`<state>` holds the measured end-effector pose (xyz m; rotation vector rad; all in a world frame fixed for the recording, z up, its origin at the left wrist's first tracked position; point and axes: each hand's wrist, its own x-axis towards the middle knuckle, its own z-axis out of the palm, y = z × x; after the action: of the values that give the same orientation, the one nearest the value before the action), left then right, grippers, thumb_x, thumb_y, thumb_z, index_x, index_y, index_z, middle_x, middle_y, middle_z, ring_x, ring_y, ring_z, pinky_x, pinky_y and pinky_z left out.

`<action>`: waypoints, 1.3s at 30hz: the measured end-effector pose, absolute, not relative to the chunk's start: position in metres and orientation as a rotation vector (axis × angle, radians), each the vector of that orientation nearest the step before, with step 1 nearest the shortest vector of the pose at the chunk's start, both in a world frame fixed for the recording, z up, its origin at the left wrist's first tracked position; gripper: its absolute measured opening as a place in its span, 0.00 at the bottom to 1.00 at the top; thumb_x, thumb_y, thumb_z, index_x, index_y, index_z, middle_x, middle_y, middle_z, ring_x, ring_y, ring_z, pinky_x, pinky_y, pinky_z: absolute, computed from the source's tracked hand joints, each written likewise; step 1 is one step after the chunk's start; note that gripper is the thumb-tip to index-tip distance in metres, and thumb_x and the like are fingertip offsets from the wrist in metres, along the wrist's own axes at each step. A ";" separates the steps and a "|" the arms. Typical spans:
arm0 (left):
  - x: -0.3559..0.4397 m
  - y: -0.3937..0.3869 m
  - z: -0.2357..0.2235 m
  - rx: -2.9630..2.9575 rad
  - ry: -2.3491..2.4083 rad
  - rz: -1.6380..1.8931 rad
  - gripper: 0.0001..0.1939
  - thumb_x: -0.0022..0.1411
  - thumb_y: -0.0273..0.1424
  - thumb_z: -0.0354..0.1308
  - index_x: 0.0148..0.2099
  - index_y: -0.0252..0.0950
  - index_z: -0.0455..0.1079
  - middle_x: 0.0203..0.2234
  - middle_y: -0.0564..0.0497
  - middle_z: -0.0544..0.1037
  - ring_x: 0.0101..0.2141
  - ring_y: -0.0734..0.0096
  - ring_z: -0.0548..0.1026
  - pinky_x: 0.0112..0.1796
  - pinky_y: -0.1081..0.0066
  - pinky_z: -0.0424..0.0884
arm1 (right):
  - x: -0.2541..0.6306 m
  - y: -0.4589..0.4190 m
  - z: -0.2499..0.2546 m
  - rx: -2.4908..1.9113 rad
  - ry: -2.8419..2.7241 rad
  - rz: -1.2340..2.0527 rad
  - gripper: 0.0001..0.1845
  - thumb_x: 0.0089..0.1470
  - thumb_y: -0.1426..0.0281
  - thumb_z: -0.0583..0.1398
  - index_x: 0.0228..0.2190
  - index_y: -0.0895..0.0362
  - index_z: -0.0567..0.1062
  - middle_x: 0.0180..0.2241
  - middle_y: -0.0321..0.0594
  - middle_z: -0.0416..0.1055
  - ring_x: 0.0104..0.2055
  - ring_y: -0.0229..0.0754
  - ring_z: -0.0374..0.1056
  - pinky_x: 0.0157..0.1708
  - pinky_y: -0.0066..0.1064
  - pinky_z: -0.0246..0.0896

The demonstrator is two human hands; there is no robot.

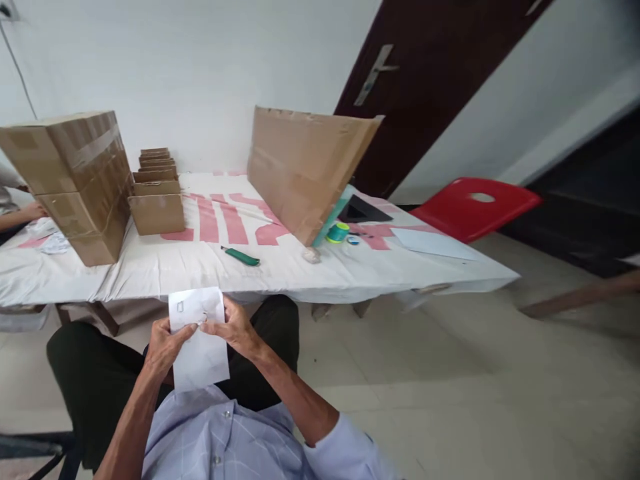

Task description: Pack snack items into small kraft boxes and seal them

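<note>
A sheet of white paper (201,360) hangs upright over my lap, just below the table's front edge. My left hand (167,341) grips its left side, with the thumb laid across the front. From the other side my right hand (236,328) holds it too, fingers behind and thumb on top. Both thumb tips nearly meet at a small thing on the sheet, too small to make out. A small dark rectangular mark shows near the paper's upper left. On the table beyond lies a green-handled cutter (241,257), closest to my hands.
Stacked cardboard boxes (83,180) stand at the left, beside a row of cardboard pieces (157,210). A large cardboard panel (305,170) leans mid-table near a green thread spool (338,232). A red chair (473,207) is at the right. Another person's hand (34,212) shows far left.
</note>
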<state>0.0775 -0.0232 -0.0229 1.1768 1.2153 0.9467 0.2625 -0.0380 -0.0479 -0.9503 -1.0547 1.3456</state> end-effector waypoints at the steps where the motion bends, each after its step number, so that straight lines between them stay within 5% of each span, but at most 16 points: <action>1: 0.078 -0.022 -0.023 1.166 1.215 0.935 0.21 0.39 0.42 0.78 0.31 0.31 0.82 0.24 0.46 0.83 0.23 0.63 0.77 0.24 0.70 0.69 | 0.263 -0.035 -0.051 -0.988 -1.064 1.308 0.30 0.37 0.54 0.79 0.38 0.56 0.78 0.33 0.36 0.78 0.32 0.41 0.71 0.33 0.31 0.68; 4: 0.082 -0.019 -0.027 1.122 1.194 0.921 0.24 0.37 0.43 0.80 0.33 0.31 0.83 0.27 0.44 0.85 0.24 0.60 0.79 0.26 0.68 0.73 | 0.263 -0.030 -0.062 -1.079 -1.089 1.208 0.25 0.40 0.53 0.77 0.28 0.58 0.77 0.26 0.34 0.73 0.27 0.37 0.66 0.29 0.29 0.62; 9: 0.087 -0.016 -0.034 0.994 1.168 0.874 0.29 0.32 0.44 0.81 0.34 0.30 0.82 0.26 0.42 0.85 0.24 0.58 0.80 0.26 0.66 0.76 | 0.278 -0.011 -0.082 -1.103 -1.192 1.160 0.22 0.49 0.51 0.71 0.29 0.57 0.78 0.27 0.36 0.75 0.28 0.39 0.67 0.28 0.30 0.61; 13: 0.086 -0.012 -0.041 0.934 1.200 0.916 0.31 0.31 0.44 0.82 0.36 0.30 0.82 0.29 0.40 0.86 0.26 0.56 0.82 0.28 0.65 0.77 | 0.330 0.032 -0.081 -1.364 -1.351 0.673 0.15 0.60 0.57 0.62 0.37 0.57 0.81 0.38 0.43 0.80 0.41 0.47 0.74 0.42 0.36 0.69; 15: 0.084 -0.010 -0.044 0.945 1.202 0.947 0.31 0.32 0.44 0.82 0.37 0.29 0.82 0.32 0.39 0.87 0.27 0.57 0.82 0.28 0.67 0.77 | 0.361 0.058 -0.078 -1.646 -1.434 0.298 0.14 0.61 0.63 0.62 0.45 0.57 0.80 0.50 0.50 0.78 0.54 0.52 0.70 0.52 0.40 0.67; 18: 0.081 -0.008 -0.048 0.974 1.191 0.955 0.31 0.34 0.45 0.81 0.39 0.29 0.83 0.33 0.38 0.87 0.28 0.57 0.82 0.28 0.67 0.75 | 0.396 0.088 -0.078 -2.069 -1.564 0.094 0.17 0.61 0.66 0.64 0.50 0.57 0.79 0.56 0.55 0.74 0.59 0.56 0.67 0.57 0.42 0.62; 24: 0.080 -0.007 -0.047 0.991 1.221 0.962 0.31 0.35 0.44 0.81 0.39 0.29 0.83 0.33 0.38 0.87 0.28 0.56 0.82 0.28 0.67 0.75 | 0.407 0.116 -0.099 -2.129 -1.629 0.100 0.14 0.65 0.75 0.56 0.47 0.58 0.79 0.53 0.53 0.75 0.57 0.51 0.67 0.57 0.38 0.59; 31: 0.082 -0.013 -0.036 0.970 1.215 0.984 0.29 0.36 0.44 0.80 0.38 0.29 0.84 0.34 0.39 0.87 0.30 0.56 0.82 0.30 0.67 0.76 | 0.397 0.133 -0.122 -1.985 -1.547 0.107 0.22 0.60 0.68 0.61 0.55 0.59 0.74 0.55 0.56 0.73 0.58 0.57 0.66 0.59 0.46 0.59; 39: 0.078 -0.015 -0.050 0.935 1.147 1.000 0.30 0.39 0.45 0.80 0.42 0.30 0.83 0.34 0.39 0.87 0.29 0.58 0.82 0.30 0.67 0.77 | 0.345 0.136 -0.122 -1.694 -1.642 0.164 0.19 0.59 0.68 0.58 0.51 0.55 0.75 0.51 0.50 0.74 0.55 0.52 0.67 0.58 0.42 0.64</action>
<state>0.0780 -0.0149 -0.0502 0.9349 1.1471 0.9998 0.3450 0.1361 -0.1221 -1.6940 -1.6419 0.1637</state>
